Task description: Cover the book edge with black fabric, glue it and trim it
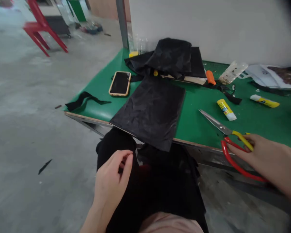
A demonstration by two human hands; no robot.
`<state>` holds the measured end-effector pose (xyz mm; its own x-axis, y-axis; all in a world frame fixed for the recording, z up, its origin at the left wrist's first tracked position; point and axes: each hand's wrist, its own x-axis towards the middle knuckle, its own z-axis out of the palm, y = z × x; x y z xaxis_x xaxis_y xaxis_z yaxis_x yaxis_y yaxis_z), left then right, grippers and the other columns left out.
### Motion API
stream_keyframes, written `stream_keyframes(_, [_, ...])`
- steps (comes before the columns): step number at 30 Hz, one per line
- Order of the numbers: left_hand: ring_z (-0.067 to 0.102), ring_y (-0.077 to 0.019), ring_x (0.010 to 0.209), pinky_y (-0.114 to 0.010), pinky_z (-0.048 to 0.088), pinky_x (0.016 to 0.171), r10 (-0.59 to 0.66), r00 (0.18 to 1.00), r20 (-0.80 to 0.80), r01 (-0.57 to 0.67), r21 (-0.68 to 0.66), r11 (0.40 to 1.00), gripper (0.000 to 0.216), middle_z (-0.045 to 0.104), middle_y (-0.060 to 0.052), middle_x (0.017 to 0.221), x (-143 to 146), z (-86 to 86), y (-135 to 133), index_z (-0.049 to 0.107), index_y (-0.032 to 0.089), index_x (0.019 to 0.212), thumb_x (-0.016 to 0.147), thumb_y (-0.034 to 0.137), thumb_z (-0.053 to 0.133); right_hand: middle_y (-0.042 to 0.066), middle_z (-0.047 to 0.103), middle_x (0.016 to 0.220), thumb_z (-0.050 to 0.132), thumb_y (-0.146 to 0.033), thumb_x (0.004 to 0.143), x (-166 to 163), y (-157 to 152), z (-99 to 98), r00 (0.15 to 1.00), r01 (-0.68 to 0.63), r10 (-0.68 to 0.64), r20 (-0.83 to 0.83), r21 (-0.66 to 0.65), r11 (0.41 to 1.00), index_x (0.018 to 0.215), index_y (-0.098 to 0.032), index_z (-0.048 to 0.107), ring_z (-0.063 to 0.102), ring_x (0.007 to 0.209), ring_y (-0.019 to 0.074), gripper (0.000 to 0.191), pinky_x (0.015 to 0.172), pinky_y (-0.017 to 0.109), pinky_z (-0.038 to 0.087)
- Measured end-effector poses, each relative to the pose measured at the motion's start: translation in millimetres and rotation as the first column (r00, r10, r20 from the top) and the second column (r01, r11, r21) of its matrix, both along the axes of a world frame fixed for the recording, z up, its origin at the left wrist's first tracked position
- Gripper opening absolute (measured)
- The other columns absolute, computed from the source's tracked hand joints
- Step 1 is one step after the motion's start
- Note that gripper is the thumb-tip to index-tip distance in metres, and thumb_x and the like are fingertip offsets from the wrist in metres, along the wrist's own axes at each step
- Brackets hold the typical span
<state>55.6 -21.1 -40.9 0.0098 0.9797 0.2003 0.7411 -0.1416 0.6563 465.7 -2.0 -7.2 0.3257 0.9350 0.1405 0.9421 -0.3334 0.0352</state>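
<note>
My right hand (264, 152) grips a pair of scissors (223, 128) with red and yellow handles over the front edge of the table. The blades point left and lie nearly together. Above my lap, my left hand (113, 174) is closed with thumb and forefinger tips together; I see nothing in it. Between the hands, a flat black sheet (152, 110) lies on the green table (196, 129), its near corner sticking out past the edge. Folded black material (172, 58) is heaped behind it.
A phone (120, 84) and a black strip (84, 99) lie left of the sheet. Two glue sticks (226, 110), an orange object (210, 77) and a clear plastic piece (232, 72) are on the right. A white panel (208, 29) rises behind; a red chair (42, 29) stands on the floor.
</note>
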Motion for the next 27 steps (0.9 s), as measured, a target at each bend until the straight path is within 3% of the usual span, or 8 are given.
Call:
stream_keyframes(3, [0.063, -0.0148, 0.076, -0.026, 0.049, 0.065, 0.061, 0.998, 0.012, -0.062, 0.034, 0.998, 0.020, 0.065, -0.002, 0.097, -5.2, 8.6, 9.4, 0.058, 0.023, 0.103, 0.089, 0.034, 0.048, 0.007, 0.053, 0.046, 0.050, -0.075, 0.068, -5.0, 23.3, 3.7, 1.000, 0.002, -0.008, -0.030, -0.189, 0.982, 0.064, -0.022, 0.059, 0.035, 0.032, 0.0113, 0.055, 0.047, 0.033, 0.023])
stream_keyframes(9, [0.061, -0.0234, 0.099, -0.037, 0.049, 0.084, 0.206, 0.974, -0.090, -0.193, 0.138, 0.971, 0.029, 0.062, -0.006, 0.113, -34.7, 13.5, 33.1, 0.053, 0.025, 0.113, 0.087, 0.038, 0.050, 0.008, 0.052, 0.048, 0.043, -0.070, 0.078, -12.5, 46.6, 4.7, 1.000, 0.002, -0.002, 0.011, -0.045, 0.999, 0.067, -0.020, 0.060, 0.033, 0.031, 0.0108, 0.054, 0.044, 0.032, 0.022])
stream_keyframes(14, [0.057, -0.0256, 0.108, -0.040, 0.047, 0.088, 0.136, 0.974, -0.179, -0.110, 0.148, 0.983, 0.044, 0.059, -0.008, 0.119, -54.9, 6.6, 59.8, 0.043, 0.024, 0.126, 0.086, 0.039, 0.052, 0.009, 0.058, 0.058, 0.036, -0.056, 0.088, -27.2, 44.4, 8.5, 0.999, -0.038, 0.037, 0.016, 0.016, 0.999, 0.081, -0.021, 0.062, 0.049, 0.042, 0.0196, 0.044, 0.045, 0.031, 0.025])
stream_keyframes(16, [0.059, -0.0242, 0.106, -0.038, 0.047, 0.087, 0.092, 0.978, -0.187, -0.069, 0.126, 0.990, 0.050, 0.059, -0.008, 0.119, -57.8, 4.5, 69.0, 0.039, 0.023, 0.130, 0.085, 0.039, 0.053, 0.010, 0.063, 0.071, 0.037, -0.052, 0.089, -39.4, 38.5, 8.4, 0.997, -0.061, 0.054, 0.054, 0.142, 0.988, 0.087, -0.020, 0.061, 0.055, 0.052, 0.0217, 0.040, 0.045, 0.030, 0.028])
stream_keyframes(18, [0.061, -0.0236, 0.102, -0.036, 0.048, 0.084, 0.073, 0.977, -0.201, -0.054, 0.097, 0.994, 0.051, 0.061, -0.007, 0.114, -58.8, 3.9, 76.5, 0.039, 0.023, 0.131, 0.084, 0.040, 0.054, 0.010, 0.065, 0.084, 0.042, -0.052, 0.088, -58.2, 29.6, 4.5, 0.988, -0.151, 0.134, 0.074, 0.334, 0.931, 0.097, -0.018, 0.059, 0.060, 0.064, 0.0223, 0.039, 0.049, 0.030, 0.034])
stream_keyframes(20, [0.062, -0.0241, 0.098, -0.035, 0.049, 0.081, 0.076, 0.972, -0.224, -0.059, 0.081, 0.995, 0.048, 0.064, -0.006, 0.107, -59.2, 4.2, 82.0, 0.045, 0.023, 0.127, 0.083, 0.040, 0.055, 0.008, 0.065, 0.087, 0.047, -0.054, 0.085, -83.3, 18.2, -3.8, 0.947, -0.294, 0.319, 0.020, 0.447, 0.845, 0.105, -0.017, 0.056, 0.062, 0.071, 0.0203, 0.043, 0.057, 0.028, 0.042])
stream_keyframes(23, [0.062, -0.0237, 0.096, -0.034, 0.048, 0.080, 0.063, 0.965, -0.254, -0.044, 0.082, 0.996, 0.036, 0.063, -0.005, 0.105, -59.9, 4.4, 87.4, 0.054, 0.023, 0.115, 0.083, 0.038, 0.055, 0.003, 0.063, 0.086, 0.052, -0.051, 0.085, -126.3, 0.0, -21.1, 0.838, -0.426, 0.516, -0.179, 0.378, 0.822, 0.114, -0.019, 0.049, 0.062, 0.068, 0.0159, 0.043, 0.056, 0.025, 0.046])
stream_keyframes(27, [0.061, -0.0222, 0.094, -0.033, 0.047, 0.081, 0.054, 0.974, -0.219, -0.029, 0.116, 0.993, 0.025, 0.061, -0.005, 0.104, -60.3, 3.6, 89.9, 0.059, 0.023, 0.105, 0.083, 0.034, 0.055, 0.007, 0.062, 0.089, 0.058, -0.049, 0.081, -172.9, -13.7, -37.1, 0.812, -0.419, 0.540, -0.221, 0.423, 0.803, 0.102, -0.019, 0.049, 0.062, 0.082, 0.0229, 0.038, 0.063, 0.032, 0.050])
